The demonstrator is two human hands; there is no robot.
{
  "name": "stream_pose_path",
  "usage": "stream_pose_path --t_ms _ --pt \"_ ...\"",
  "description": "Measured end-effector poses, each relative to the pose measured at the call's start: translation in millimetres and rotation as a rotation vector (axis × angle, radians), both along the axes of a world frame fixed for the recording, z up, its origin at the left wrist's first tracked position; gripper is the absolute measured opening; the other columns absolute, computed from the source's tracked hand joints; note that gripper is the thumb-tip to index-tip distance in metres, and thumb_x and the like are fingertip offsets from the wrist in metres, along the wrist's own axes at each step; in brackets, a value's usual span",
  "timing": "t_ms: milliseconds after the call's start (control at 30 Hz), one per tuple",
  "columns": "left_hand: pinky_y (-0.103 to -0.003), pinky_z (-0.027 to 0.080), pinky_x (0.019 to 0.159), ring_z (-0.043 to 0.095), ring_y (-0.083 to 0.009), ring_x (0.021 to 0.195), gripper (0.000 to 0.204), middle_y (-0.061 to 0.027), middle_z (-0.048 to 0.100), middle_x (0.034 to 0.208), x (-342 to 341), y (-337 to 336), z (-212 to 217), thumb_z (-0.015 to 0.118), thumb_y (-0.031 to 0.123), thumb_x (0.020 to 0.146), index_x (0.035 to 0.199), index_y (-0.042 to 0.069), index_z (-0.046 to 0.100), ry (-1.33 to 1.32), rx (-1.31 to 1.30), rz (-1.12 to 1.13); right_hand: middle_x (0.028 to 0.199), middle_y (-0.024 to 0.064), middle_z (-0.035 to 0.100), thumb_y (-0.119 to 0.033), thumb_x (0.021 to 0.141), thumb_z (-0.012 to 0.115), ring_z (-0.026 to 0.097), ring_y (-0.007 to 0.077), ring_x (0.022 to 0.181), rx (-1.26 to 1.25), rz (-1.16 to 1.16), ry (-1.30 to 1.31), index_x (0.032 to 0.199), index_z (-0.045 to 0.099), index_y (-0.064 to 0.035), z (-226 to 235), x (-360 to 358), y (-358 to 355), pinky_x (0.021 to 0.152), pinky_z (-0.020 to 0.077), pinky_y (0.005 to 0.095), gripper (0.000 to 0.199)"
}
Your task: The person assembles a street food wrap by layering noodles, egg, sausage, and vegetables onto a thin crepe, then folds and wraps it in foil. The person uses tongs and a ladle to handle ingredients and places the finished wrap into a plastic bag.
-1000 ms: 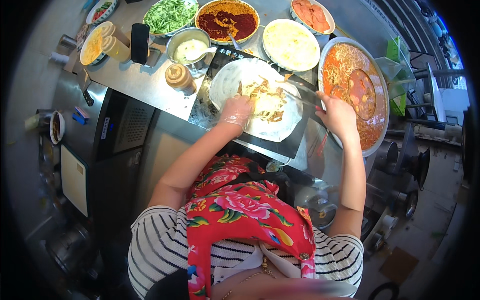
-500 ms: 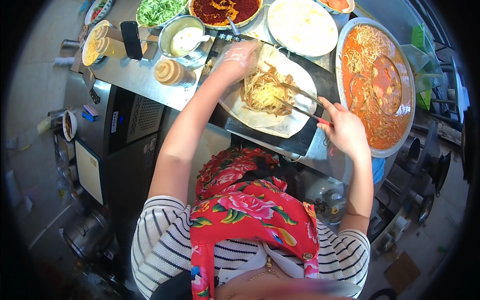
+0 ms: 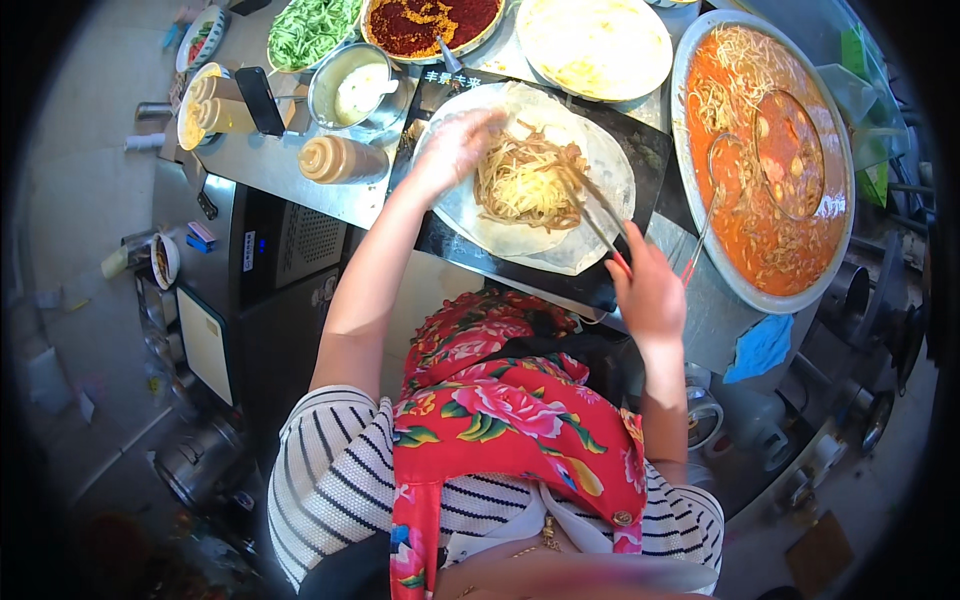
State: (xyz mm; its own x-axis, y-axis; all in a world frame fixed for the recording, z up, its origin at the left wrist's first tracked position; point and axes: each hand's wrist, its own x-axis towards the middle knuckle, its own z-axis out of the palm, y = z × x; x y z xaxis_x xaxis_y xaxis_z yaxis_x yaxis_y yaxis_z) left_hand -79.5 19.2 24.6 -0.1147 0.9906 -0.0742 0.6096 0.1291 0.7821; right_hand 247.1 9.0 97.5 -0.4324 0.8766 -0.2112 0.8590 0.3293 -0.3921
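A pale, thin round wrap (image 3: 560, 247) lies spread on a black flat board or cooktop (image 3: 650, 170). On its middle sits a heap of yellow and brown shredded filling (image 3: 530, 190). My right hand (image 3: 650, 290) grips red-handled metal tongs (image 3: 598, 215), whose tips reach the filling's right side. Over the wrap's upper left part, beside the filling, is my left hand (image 3: 455, 152). It seems to wear a thin clear glove; its fingers are smeared by motion, so whether they touch or pinch the wrap cannot be made out.
A large basin of red broth (image 3: 750, 255) with a ladle (image 3: 712, 200) stands at right. Along the back are a stack of pale round sheets (image 3: 595, 45), a red sauce bowl (image 3: 420, 25) and green shreds (image 3: 310, 30). A squeeze bottle (image 3: 340, 160), metal pot (image 3: 352, 85) and phone (image 3: 260, 100) stand left.
My left hand has drawn back a little to the left from the filling. My right hand has come nearer to me and leftward, with the tongs turned steeper. The whole view has shifted slightly.
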Motion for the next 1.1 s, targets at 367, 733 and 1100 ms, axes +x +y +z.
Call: stream_pose_path --t_ms 367,733,1100 --pt "-0.039 0.053 0.087 0.066 -0.0336 0.099 0.029 -0.0155 0.068 0.108 69 -82 -5 0.068 0.017 0.089 0.116 0.007 0.065 0.273 0.084 0.144 0.093 0.0137 0.062 -0.026 0.088 0.07 0.065 0.0364 0.082 -0.022 0.166 0.071 0.137 0.054 -0.0172 5 -18 26 0.07 0.0531 0.0443 0.053" --pt "-0.043 0.052 0.075 0.062 -0.0352 0.086 0.02 -0.0132 0.061 0.091 22 -70 0 0.067 0.015 0.088 0.108 0.012 0.067 0.291 0.277 0.062 0.091 0.0127 0.064 -0.021 0.086 0.073 0.067 0.033 0.082 -0.02 0.106 0.087 0.136 0.057 -0.0168 6 5 -27 0.068 0.0529 0.0412 0.053" --pt "-0.044 0.052 0.081 0.062 -0.0335 0.093 0.016 -0.0114 0.064 0.095 -39 -14 -11 0.065 0.025 0.09 0.098 0.012 0.069 0.364 0.12 -0.162 0.085 0.0123 0.062 -0.022 0.088 0.072 0.066 0.0314 0.074 -0.04 -0.26 -0.114 0.138 0.056 -0.0186 24 -67 -56 0.067 0.0529 0.0414 0.053"
